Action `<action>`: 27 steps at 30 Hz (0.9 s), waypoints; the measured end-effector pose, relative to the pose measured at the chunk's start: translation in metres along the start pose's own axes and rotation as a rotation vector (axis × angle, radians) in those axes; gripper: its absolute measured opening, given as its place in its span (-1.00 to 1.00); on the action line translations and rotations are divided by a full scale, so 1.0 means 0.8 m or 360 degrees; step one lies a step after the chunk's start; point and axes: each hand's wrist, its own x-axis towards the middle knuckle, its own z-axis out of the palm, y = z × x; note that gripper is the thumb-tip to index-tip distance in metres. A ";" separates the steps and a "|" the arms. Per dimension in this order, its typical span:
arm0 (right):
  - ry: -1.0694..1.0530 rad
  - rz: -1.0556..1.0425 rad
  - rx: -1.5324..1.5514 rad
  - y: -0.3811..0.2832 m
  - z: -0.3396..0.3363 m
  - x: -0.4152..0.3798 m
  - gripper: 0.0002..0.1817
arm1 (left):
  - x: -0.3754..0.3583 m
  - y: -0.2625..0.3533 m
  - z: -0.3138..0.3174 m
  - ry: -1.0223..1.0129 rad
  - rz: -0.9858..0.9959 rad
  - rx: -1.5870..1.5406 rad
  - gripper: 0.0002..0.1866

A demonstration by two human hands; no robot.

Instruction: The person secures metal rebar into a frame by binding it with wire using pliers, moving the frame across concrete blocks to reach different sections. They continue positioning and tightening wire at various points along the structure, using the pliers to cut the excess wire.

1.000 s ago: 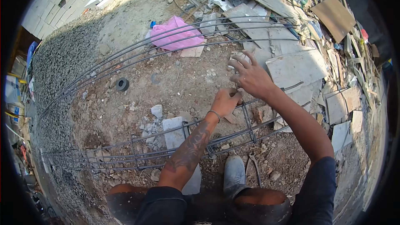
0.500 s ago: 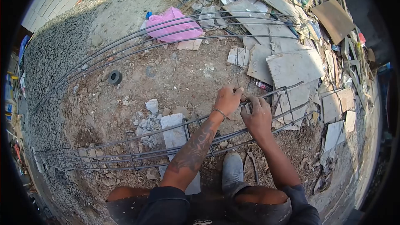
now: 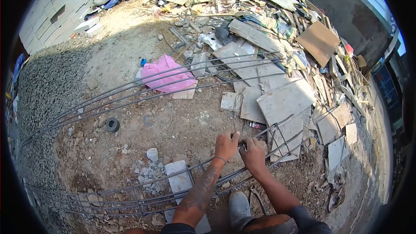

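Note:
A long cage of steel rebar (image 3: 125, 189) with square stirrups crosses the lower part of the view and rises to the right. Both hands meet at its upper bar, right of centre. My left hand (image 3: 226, 146) is closed, its finger and thumb pinched at a thin wire (image 3: 235, 119) that stands up from the bar. Close beside it, my right hand (image 3: 254, 156) has its fingers curled on the bar near a stirrup; what its fingertips hold is too small to make out. A pale block (image 3: 178, 177) lies under the cage, left of my left hand.
Several loose rebars (image 3: 130, 86) arc across the ground beyond, over a pink plastic bag (image 3: 167, 74). A dark ring-shaped roll (image 3: 112, 124) lies at the left, near gravel (image 3: 47, 82). Broken boards (image 3: 287, 99) and debris fill the right. A boot (image 3: 239, 208) stands below the cage.
The camera view has tilted up, so the scene sits lower and more of the debris and walls shows. Both hands remain together at the same part of the cage.

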 end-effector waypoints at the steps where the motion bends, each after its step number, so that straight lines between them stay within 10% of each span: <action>1: -0.0016 -0.0033 -0.0021 -0.001 -0.005 0.002 -0.76 | 0.000 -0.004 0.002 0.0027 0.0028 0.0010 -0.71; 27: 0.0143 -0.0371 -0.0015 0.012 -0.001 0.013 -0.83 | 0.010 -0.017 0.004 -0.0051 -0.0293 0.0164 -0.66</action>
